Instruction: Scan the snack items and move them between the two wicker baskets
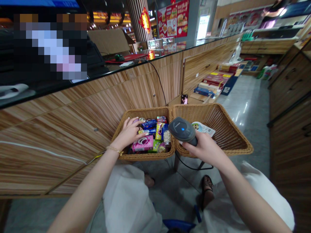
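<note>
My right hand [205, 147] is wrapped around the handle of a dark grey barcode scanner [181, 129] with a lit blue spot, held over the inner edge of the right wicker basket [230, 129]. Inside that basket lies a white package [206, 129] with a cartoon figure, partly hidden by the scanner and hand. My left hand [131, 131] reaches into the left wicker basket [145, 157], fingers spread over small packaged goods. Its thumb and index finger lie either side of a yellow-and-blue pack [148, 131]. Close below are a pink box [143, 143] and a green pack [155, 146].
A wood-fronted counter [85, 123] runs along the left and far side. Stacked boxes [216, 81] stand beside it further back. Wooden drawers [289, 84] line the right. A black cable [194, 169] hangs below the baskets.
</note>
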`<state>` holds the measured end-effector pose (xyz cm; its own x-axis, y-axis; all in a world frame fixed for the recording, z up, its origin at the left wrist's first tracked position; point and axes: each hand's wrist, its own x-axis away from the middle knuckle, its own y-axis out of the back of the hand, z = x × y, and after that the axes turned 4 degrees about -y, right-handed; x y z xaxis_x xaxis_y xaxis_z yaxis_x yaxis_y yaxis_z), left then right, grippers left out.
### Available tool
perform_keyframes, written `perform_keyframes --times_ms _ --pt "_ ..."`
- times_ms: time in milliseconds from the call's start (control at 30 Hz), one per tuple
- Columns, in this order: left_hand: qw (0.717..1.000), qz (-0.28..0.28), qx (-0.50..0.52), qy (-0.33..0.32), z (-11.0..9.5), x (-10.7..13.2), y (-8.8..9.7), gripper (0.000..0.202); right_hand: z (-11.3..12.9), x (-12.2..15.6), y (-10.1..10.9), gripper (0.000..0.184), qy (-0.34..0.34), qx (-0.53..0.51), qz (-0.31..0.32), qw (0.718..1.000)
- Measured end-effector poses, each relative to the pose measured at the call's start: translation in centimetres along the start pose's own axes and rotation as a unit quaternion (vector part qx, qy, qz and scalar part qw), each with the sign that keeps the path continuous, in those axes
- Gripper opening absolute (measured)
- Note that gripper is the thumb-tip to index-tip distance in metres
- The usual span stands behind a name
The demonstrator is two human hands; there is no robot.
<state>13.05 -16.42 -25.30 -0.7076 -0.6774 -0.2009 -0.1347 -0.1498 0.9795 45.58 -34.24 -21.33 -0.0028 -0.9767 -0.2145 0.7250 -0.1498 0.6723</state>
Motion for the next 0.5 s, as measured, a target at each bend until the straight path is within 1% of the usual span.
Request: perform_keyframes --times_ms 100,167,300,367,500 --pt "1.0 -0.01 -0.006 -0.015 0.2 -0.1 -0.1 0.032 -0.1 0.0 0.0 0.014 0.005 -0.002 0.005 1.0" --pt "0.999 -0.007 -0.021 -0.032 0.1 -0.1 0.0 0.027 -0.1 0.0 0.1 0.013 0.007 -0.005 0.008 1.0" --pt "0.998 0.001 -0.036 -0.049 -0.6 -0.2 0.5 0.022 -0.1 0.0 0.1 0.01 0.005 -0.008 0.006 1.0" --pt "0.998 -0.015 -0.035 -0.05 -1.1 -0.3 0.9 0.023 0.0 0.0 0.1 0.01 0.004 -0.01 0.006 1.0" --pt "0.995 -0.082 -0.039 -0.042 -2.1 -0.7 1.6 0.027 0.1 0.0 0.0 0.011 0.003 -0.006 0.005 1.0"
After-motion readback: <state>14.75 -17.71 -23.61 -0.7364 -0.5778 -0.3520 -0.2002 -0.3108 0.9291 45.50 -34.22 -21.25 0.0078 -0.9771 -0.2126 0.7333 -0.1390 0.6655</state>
